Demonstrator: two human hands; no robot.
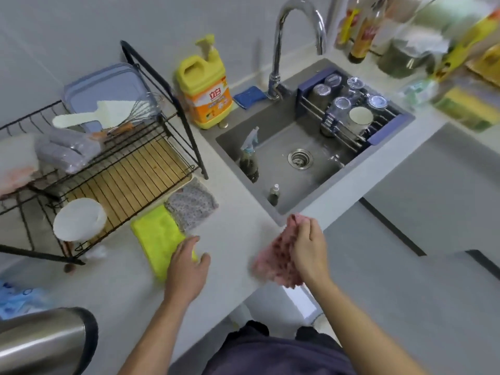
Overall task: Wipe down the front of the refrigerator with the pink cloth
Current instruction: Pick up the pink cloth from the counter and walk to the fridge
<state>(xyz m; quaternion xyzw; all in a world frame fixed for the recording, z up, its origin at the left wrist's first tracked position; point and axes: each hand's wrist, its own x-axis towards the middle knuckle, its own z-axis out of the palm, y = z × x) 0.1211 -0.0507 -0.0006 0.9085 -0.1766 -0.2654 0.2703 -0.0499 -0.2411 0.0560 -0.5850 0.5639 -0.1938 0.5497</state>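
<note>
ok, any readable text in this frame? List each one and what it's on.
"立白": white characters on a red patch, on the orange label of the yellow detergent jug beside the sink.
Smaller print lower on that same label: too small to read.
Labels on the bottles behind the sink: blurred, unreadable.
Print on the yellow packaging at the far right: blurred, unreadable.

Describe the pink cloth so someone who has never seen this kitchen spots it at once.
Start at the grey sink and go to its near corner at the countertop edge. There the right hand grips the pink cloth, bunched up. It alone is pink with dark red spots, while the yellow-green cloth and the grey patterned cloth lie flat by the dish rack.
</note>
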